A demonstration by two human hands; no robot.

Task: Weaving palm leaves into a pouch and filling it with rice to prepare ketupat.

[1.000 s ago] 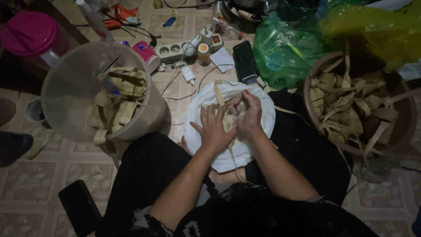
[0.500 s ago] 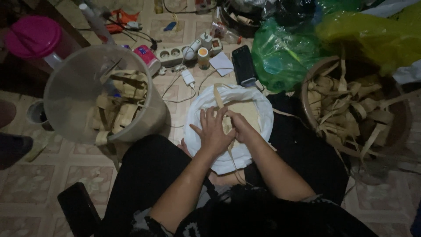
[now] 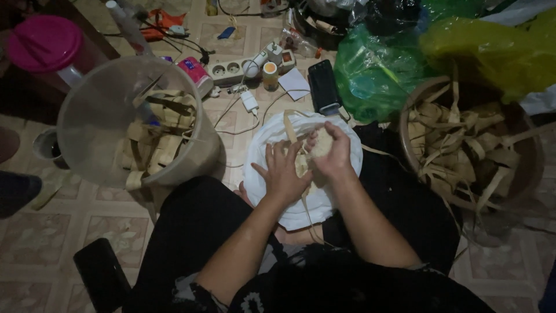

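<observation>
Hands over white bowl (image 3: 272,191) on lap: right hand (image 3: 331,152) closed around a half-woven leaf pouch (image 3: 302,165), left hand (image 3: 285,174) steadying it, fingers spread. Finished pouches fill left bucket (image 3: 87,116); loose strips remain in right basket (image 3: 524,168).

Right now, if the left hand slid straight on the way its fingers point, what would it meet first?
Probably the pale woven leaf pouch that the right hand holds over the white bowl; the left hand already nearly touches it, though depth is unclear.

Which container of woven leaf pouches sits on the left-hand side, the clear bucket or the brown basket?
The clear plastic bucket; the round brown basket, spilling loose leaf strips, sits beyond the right hand.
</observation>
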